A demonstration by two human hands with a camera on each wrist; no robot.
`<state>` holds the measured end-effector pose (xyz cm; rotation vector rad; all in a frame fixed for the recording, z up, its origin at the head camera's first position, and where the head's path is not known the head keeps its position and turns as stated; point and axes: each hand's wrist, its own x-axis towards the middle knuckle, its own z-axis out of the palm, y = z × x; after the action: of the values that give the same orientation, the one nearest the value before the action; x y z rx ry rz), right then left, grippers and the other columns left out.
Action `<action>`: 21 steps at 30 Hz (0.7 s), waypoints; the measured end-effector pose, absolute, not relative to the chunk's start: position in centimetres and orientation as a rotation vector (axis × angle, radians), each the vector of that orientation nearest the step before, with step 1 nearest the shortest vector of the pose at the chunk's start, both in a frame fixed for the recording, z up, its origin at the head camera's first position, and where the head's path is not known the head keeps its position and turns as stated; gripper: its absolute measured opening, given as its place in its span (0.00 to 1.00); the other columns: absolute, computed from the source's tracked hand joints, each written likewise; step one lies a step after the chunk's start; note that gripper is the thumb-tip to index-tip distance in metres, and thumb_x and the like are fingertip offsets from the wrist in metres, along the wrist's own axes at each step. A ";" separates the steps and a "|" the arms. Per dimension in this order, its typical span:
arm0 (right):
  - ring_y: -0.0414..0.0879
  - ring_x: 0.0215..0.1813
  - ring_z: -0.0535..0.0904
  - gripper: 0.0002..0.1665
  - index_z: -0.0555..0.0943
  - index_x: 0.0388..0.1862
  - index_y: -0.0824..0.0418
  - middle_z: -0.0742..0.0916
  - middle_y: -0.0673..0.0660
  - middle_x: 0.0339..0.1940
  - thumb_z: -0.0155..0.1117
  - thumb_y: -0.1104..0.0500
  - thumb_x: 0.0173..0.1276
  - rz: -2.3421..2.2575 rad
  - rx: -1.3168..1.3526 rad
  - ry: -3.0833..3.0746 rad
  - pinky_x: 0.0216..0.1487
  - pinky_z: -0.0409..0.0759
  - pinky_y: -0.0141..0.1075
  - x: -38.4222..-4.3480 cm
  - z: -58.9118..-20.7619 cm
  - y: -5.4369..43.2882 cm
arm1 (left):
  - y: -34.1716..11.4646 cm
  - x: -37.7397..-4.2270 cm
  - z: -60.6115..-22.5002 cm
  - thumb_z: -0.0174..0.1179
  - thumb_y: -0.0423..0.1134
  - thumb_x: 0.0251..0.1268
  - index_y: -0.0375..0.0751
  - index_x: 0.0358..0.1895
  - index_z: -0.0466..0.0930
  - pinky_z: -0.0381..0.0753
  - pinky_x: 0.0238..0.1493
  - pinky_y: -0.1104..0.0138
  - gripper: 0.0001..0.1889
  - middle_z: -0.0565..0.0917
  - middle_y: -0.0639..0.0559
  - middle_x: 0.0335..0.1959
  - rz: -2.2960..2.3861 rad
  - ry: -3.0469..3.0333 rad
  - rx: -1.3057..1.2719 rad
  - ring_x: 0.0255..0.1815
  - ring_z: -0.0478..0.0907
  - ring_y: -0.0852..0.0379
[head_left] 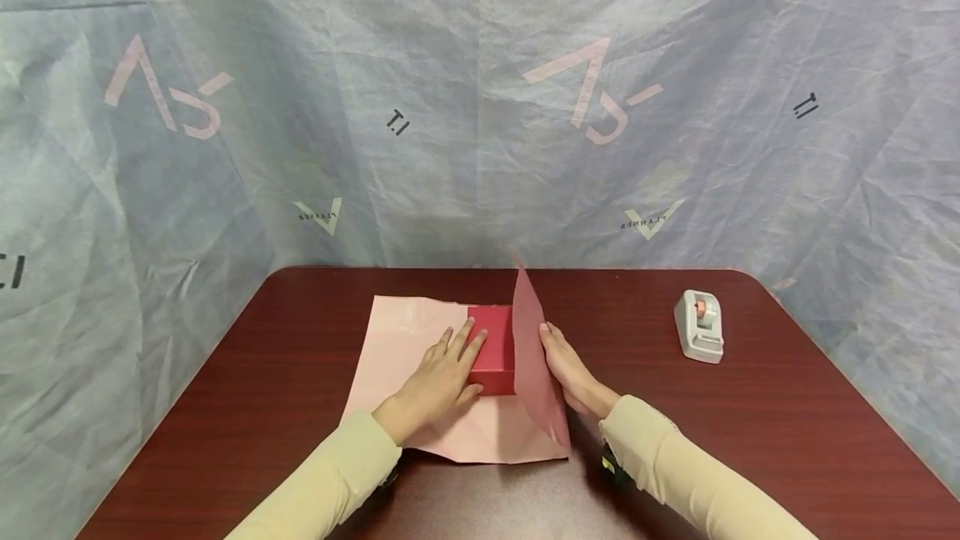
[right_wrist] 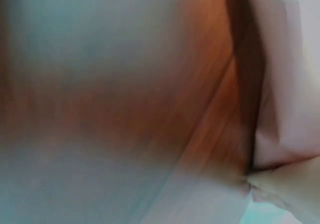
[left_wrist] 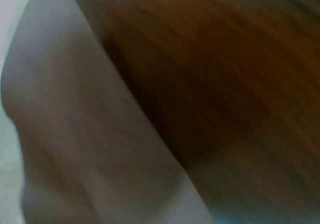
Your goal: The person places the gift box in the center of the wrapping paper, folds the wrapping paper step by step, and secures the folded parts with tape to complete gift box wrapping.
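A red box sits on a sheet of pink paper spread over the table. My left hand rests on the box's left side with its fingers spread over the top. On the right, one side of the paper stands folded up against the box as a raised flap. My right hand presses the outer face of that flap, its fingers extended and partly hidden behind the paper. In the right wrist view, the right hand appears at the lower right beside the paper.
A white tape dispenser stands at the right of the dark red wooden table. Grey printed sheeting hangs behind the table and at both sides. The left wrist view shows the paper's edge over the wood.
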<state>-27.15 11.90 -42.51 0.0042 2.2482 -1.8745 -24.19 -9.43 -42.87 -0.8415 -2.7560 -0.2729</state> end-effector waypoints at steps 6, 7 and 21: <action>0.56 0.75 0.35 0.39 0.38 0.73 0.64 0.45 0.63 0.75 0.33 0.44 0.74 -1.854 -0.066 2.289 0.70 0.38 0.54 -26.3 -42.4 11.5 | -9.4 -24.1 -42.8 0.60 0.48 0.58 0.39 0.70 0.53 0.65 0.59 0.47 0.39 0.53 0.36 0.71 -0.276 -2.787 -0.826 0.64 0.59 0.30; 0.56 0.75 0.35 0.39 0.38 0.73 0.63 0.45 0.63 0.75 0.33 0.44 0.74 -1.841 -0.090 2.301 0.70 0.38 0.54 -26.3 -42.4 11.5 | -9.3 -24.1 -42.8 0.59 0.48 0.59 0.39 0.70 0.53 0.65 0.59 0.47 0.39 0.53 0.37 0.71 -0.275 -2.792 -0.825 0.65 0.59 0.30; 0.55 0.74 0.31 0.38 0.34 0.73 0.61 0.41 0.61 0.75 0.32 0.45 0.75 -1.806 -0.191 2.270 0.70 0.34 0.55 -26.1 -42.7 12.3 | -9.4 -24.2 -42.7 0.58 0.48 0.60 0.41 0.71 0.50 0.65 0.60 0.47 0.39 0.49 0.38 0.72 -0.290 -2.837 -0.820 0.66 0.57 0.33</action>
<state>-26.06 12.29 -42.70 -0.1915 2.2697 -1.8055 -24.18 -9.37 -42.73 -0.8201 -2.8375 -0.2904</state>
